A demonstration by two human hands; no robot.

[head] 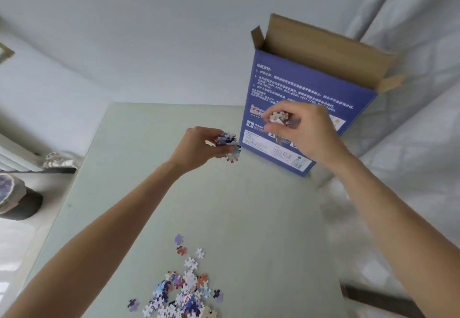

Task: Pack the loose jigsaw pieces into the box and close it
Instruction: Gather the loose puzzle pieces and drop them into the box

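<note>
While loose jigsaw pieces (183, 290) lying heaped at near table (261, 218) edge; left hand (199, 147) gripping fistful, right hand (298, 128) pinching small stack, nearer upright box (306, 88); open mouth sitting above and beyond right hand, long axis vertical

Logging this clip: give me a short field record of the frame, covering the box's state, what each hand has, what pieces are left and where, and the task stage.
box: blue box stands upright at the table's far right, top flaps open
left hand: left hand grips a clump of jigsaw pieces above the table, just left of the box
right hand: right hand pinches a few pieces in front of the box's face
remaining: loose pile on the pale green table at the near edge
stage: packing under way, box not yet closed
</note>
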